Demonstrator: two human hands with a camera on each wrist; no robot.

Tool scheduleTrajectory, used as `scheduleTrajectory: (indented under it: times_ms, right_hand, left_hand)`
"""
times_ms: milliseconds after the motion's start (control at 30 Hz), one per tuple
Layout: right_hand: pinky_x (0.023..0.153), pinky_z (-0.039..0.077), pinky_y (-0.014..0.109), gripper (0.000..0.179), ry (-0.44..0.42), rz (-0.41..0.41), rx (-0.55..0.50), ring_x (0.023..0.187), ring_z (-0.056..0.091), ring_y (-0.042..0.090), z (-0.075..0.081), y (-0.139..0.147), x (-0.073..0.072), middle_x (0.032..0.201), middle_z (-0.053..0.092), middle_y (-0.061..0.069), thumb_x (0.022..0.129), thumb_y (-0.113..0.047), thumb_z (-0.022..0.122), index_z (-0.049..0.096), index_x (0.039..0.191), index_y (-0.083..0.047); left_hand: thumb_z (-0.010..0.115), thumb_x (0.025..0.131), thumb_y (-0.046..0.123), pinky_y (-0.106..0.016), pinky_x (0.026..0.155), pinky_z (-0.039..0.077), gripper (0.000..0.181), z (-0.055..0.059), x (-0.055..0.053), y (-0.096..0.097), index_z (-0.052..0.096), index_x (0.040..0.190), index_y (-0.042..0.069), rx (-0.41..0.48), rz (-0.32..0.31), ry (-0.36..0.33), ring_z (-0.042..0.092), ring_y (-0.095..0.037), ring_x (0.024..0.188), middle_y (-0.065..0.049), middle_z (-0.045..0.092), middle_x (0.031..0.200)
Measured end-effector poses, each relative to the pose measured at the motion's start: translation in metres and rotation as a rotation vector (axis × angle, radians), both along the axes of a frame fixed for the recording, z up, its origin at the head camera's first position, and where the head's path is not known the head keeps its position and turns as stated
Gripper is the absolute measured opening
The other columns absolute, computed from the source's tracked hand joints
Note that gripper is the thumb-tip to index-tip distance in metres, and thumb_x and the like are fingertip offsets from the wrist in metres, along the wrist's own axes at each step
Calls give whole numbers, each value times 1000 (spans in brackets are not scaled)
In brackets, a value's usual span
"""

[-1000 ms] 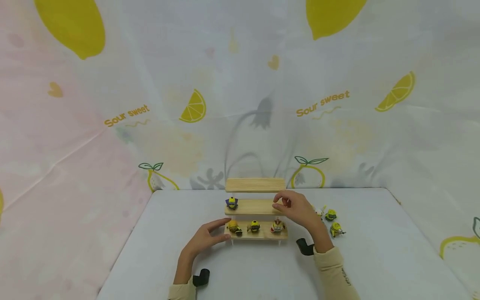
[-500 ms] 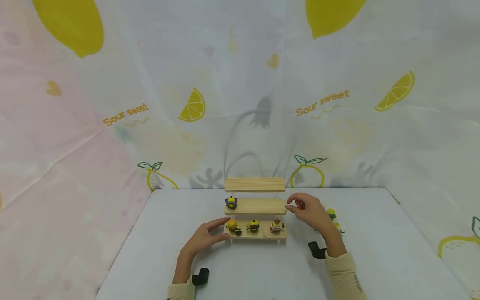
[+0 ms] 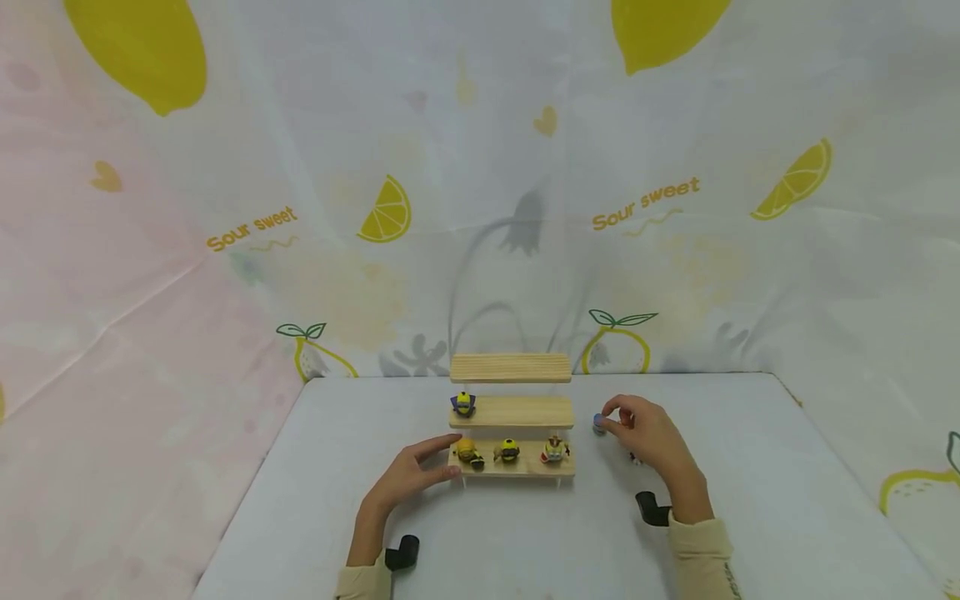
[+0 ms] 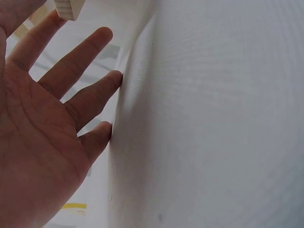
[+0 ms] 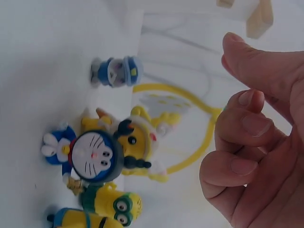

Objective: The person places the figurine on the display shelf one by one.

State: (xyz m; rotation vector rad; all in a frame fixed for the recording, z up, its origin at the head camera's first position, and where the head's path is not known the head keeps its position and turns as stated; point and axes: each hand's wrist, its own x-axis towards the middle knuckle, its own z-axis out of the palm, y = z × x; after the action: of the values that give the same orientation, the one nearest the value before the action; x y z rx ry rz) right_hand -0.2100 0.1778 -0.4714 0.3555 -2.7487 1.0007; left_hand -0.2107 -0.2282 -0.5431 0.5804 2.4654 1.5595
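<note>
- Left hand (image 3: 412,481): thumb and index fingertips set at the near-left end of the lower board (image 3: 530,468) of the wooden rack (image 3: 522,411); fingers spread apart, nothing gripped; index tip seen at the wood in the left wrist view.
- Right hand (image 3: 647,431): raised beyond the rack's right end; thumb and index held apart, other fingers bent; nothing clasped.
- Blue-capped figure (image 5: 115,72): located at the right hand's thumb and index tips, on their left; upright; contact cannot be confirmed, a gap being shown in the right wrist view.
- Cat figure (image 5: 95,156), yellow figure (image 5: 138,140) and goggled figure (image 5: 114,202): grouped by the right hand, to the right of the blue-capped one; partly overlapped.
- Between the hands, lower board: orange-topped figure (image 3: 467,452) nearest the left hand, dark-goggled figure (image 3: 508,451) in the middle, red-and-white figure (image 3: 554,451) toward the right hand.
- Purple-caped figure (image 3: 463,405): placed on the middle board, beyond the left hand's fingertips.
- White table (image 3: 517,542): seen under both hands.
</note>
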Motion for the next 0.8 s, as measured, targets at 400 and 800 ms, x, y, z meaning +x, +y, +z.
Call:
scheduleTrajectory:
  times_ms: [400,800]
  right_hand:
    - [53,37,32,11,-129,-121,133,65,46,18,-1,21,7,74,51,2,89,-16,73,68,96,-10]
    - [48,40,31,15,-213,-206,186,62,50,19,-5,28,7,74,57,3,86,-18,77,66,92,-10]
  left_hand:
    - [77,86,35,-54,113,29,59,3,1,1,59,139,18,-15,4,-12,38,-26,140,7,56,139]
    - [78,86,34,-53,114,28,56,2,0,1,60,138,22,-12,14,-24,37,-24,140,8,56,139]
